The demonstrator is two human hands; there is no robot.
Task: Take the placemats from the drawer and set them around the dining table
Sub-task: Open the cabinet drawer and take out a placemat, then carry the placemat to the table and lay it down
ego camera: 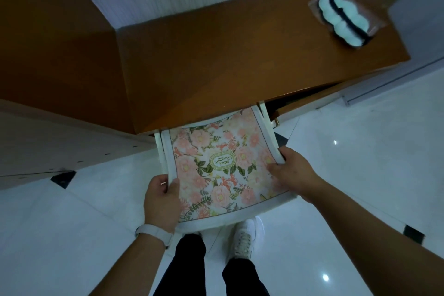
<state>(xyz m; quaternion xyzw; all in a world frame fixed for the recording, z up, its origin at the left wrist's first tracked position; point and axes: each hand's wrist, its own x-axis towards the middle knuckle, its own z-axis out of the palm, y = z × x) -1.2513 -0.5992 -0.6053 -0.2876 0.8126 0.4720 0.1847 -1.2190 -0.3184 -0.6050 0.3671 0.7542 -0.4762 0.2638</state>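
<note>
A stack of floral placemats (pixel 216 168), pink flowers with a white border and an oval label in the middle, lies half out of the open white drawer (pixel 265 115) under the brown cabinet top. My left hand (pixel 162 202) grips the stack's near left edge, thumb on top. The right edge is pinched by my right hand (pixel 289 170), fingers curled round the border. The far end of the mats is hidden under the cabinet top.
The brown wooden cabinet (pixel 228 55) stands against a white wall, with a clear packet of white pads (pixel 344 23) on its right end. A second drawer (pixel 312 98) at the right is slightly ajar. My legs and white shoes stand on the glossy white tile floor (pixel 360 175).
</note>
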